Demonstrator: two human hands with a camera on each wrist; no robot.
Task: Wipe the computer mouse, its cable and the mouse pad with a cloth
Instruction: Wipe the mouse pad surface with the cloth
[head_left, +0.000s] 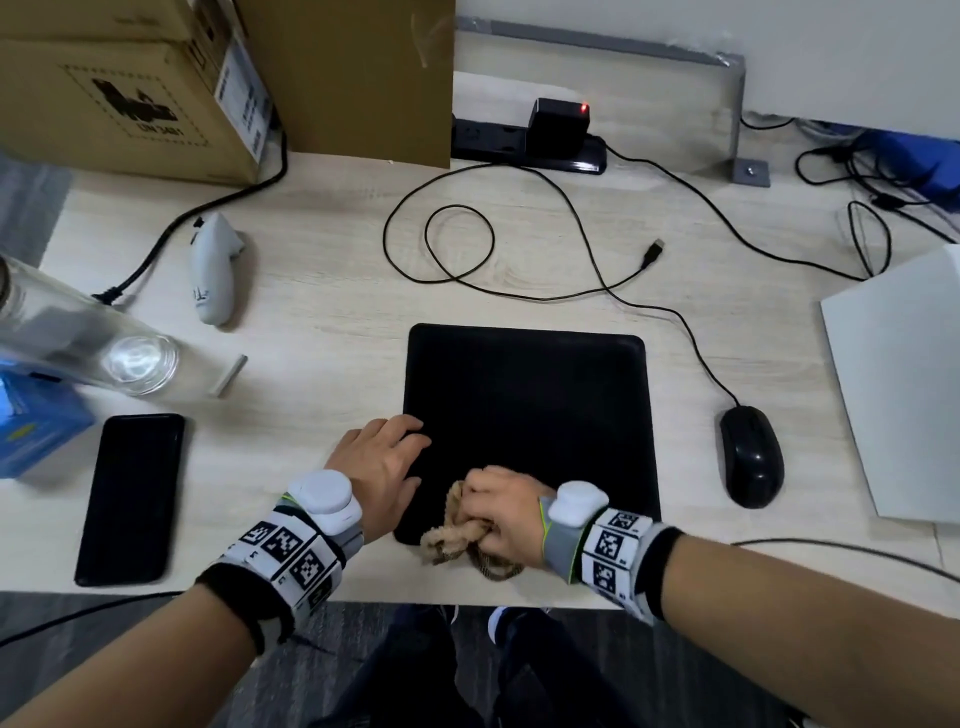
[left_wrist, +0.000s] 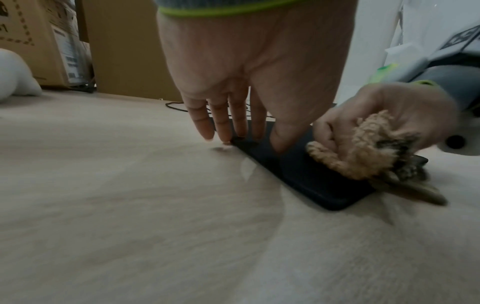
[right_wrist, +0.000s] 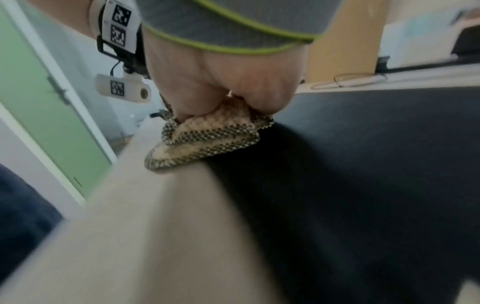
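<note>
A black mouse pad (head_left: 530, 405) lies flat on the pale wooden desk. My left hand (head_left: 382, 457) lies open, straight fingers pressing the pad's left edge (left_wrist: 259, 152). My right hand (head_left: 501, 512) grips a bunched tan cloth (head_left: 457, 538) on the pad's near left corner; in the right wrist view the cloth (right_wrist: 207, 135) bulges from the fist. A black mouse (head_left: 750, 454) sits off the pad on its right side. Its cable (head_left: 691, 332) loops across the desk behind the pad and ends in a loose USB plug (head_left: 653, 253).
A black phone (head_left: 130, 499) lies left of my left hand. A glass bottle (head_left: 88, 338), a blue box (head_left: 31, 436) and a white controller (head_left: 213, 270) are further left. Cardboard boxes (head_left: 156, 88) and a power strip (head_left: 530, 145) stand at the back, a white laptop (head_left: 898, 384) at right.
</note>
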